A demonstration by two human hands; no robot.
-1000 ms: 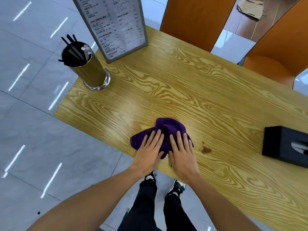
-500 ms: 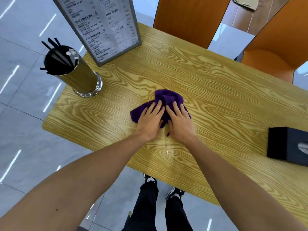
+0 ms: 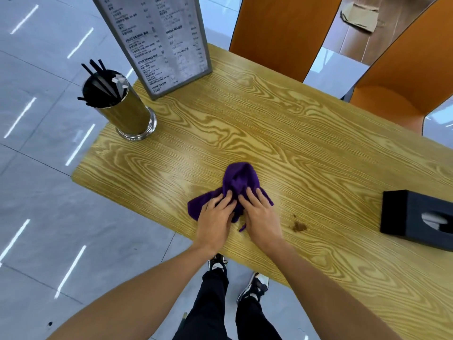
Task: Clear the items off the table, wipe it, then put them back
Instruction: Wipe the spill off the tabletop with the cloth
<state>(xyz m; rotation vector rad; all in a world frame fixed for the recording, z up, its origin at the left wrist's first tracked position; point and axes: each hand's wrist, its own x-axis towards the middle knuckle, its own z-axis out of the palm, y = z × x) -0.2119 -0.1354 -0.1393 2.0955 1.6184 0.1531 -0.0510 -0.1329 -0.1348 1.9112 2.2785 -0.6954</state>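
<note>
A bunched purple cloth [image 3: 239,180] lies on the wood-grain table [image 3: 306,153] close to the near edge. My left hand [image 3: 215,220] and my right hand [image 3: 261,215] press flat on its near half, side by side, fingers spread over the fabric. A small brown stain [image 3: 298,226] sits on the tabletop just right of my right hand. A metal cup of black straws [image 3: 122,106] stands at the left corner. A framed menu stand [image 3: 159,40] rises behind it. A black tissue box [image 3: 416,218] lies at the right.
Two orange chairs [image 3: 282,33] [image 3: 407,77] stand along the far side of the table. Grey tiled floor [image 3: 36,192] surrounds the left end. My legs and shoes [image 3: 252,288] are under the near edge.
Both hands slid the cloth away from me and then pulled it back toward the near edge. The brown stain is in view again to the right of the cloth.
</note>
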